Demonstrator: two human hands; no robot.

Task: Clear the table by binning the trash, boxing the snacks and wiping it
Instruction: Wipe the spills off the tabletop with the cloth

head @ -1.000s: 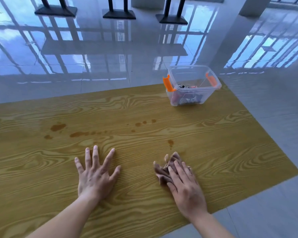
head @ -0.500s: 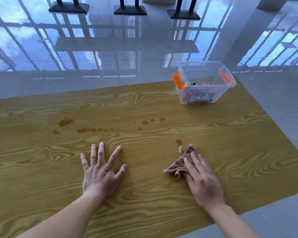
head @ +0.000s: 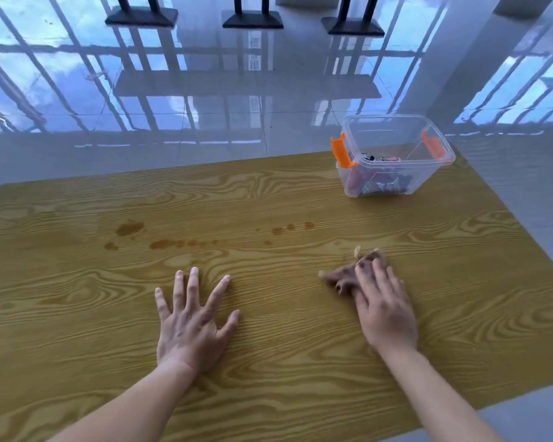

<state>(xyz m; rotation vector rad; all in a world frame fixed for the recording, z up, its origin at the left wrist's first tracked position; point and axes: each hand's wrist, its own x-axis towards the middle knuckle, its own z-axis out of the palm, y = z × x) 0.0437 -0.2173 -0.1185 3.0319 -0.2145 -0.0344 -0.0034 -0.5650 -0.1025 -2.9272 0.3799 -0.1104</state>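
Pressing cloth (head: pixel 340 278) on table (head: pixel 268 193), right hand (head: pixel 385 314)

The cloth (head: pixel 348 275) is smeared by motion blur, its folds and edges unreadable; its near part is hidden under the fingers of the right hand (head: pixel 385 309), which are themselves soft at the tips; the contents (head: pixel 377 185) of the clear box (head: pixel 428 177) are a dark jumble too small to name; the bench (head: pixel 77 314) runs off the left and bottom edges; both forearms (head: pixel 131 406) are cut by the bottom edge; three black stands (head: pixel 253 19) are cropped at the top, only bases and lower posts showing.
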